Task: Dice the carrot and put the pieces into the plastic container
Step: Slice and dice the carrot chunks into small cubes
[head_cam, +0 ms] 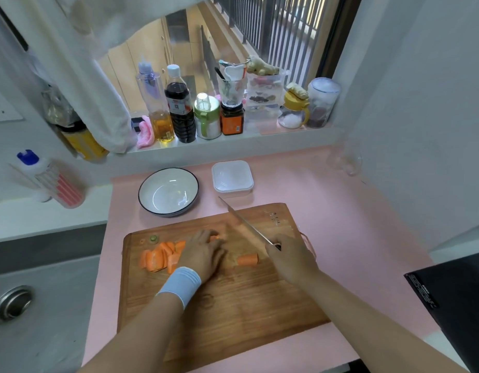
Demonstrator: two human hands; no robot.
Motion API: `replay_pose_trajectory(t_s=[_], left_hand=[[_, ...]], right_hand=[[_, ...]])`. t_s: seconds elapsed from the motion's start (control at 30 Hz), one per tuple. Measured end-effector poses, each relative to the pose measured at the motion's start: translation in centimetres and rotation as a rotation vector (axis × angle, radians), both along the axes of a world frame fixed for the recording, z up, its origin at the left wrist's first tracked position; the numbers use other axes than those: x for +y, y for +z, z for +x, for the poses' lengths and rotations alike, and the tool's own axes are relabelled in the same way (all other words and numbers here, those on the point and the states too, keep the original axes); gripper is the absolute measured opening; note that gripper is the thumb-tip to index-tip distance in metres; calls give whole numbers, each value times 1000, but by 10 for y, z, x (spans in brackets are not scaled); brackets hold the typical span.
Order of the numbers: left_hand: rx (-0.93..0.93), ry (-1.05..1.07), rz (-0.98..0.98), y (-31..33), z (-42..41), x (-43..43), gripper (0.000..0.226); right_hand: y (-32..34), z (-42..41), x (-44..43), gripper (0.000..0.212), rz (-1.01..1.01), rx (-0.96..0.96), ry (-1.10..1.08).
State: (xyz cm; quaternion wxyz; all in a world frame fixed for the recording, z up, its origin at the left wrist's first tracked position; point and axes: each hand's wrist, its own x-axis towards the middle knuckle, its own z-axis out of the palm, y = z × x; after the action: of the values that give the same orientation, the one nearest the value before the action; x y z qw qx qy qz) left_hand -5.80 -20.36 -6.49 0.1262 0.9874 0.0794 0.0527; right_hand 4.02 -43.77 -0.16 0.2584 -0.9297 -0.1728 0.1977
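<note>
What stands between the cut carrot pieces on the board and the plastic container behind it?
Nothing fixed. The carrot pieces lie left on the cutting board; the plastic container stands just past its far edge. Only the knife, held by the right hand, slants across with its tip near the container.

orange carrot pieces (160, 258), pink counter (340, 211), brown board (233, 300)

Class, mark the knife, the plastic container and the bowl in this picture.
knife (246, 223), head view, middle of the blade
container (233, 190), head view, near rim
bowl (165, 196), head view, bare inner floor
</note>
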Motion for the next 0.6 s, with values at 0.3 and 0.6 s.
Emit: replay_pose_trajectory(t_s=[0.3,0.6], left_hand=[[145,-193,-46,7,19,-72,37],[124,-126,90,-17,-3,-18,40]], right_hand=[[5,9,-1,31,19,4,40],[-7,3,-5,33,27,75,59]])
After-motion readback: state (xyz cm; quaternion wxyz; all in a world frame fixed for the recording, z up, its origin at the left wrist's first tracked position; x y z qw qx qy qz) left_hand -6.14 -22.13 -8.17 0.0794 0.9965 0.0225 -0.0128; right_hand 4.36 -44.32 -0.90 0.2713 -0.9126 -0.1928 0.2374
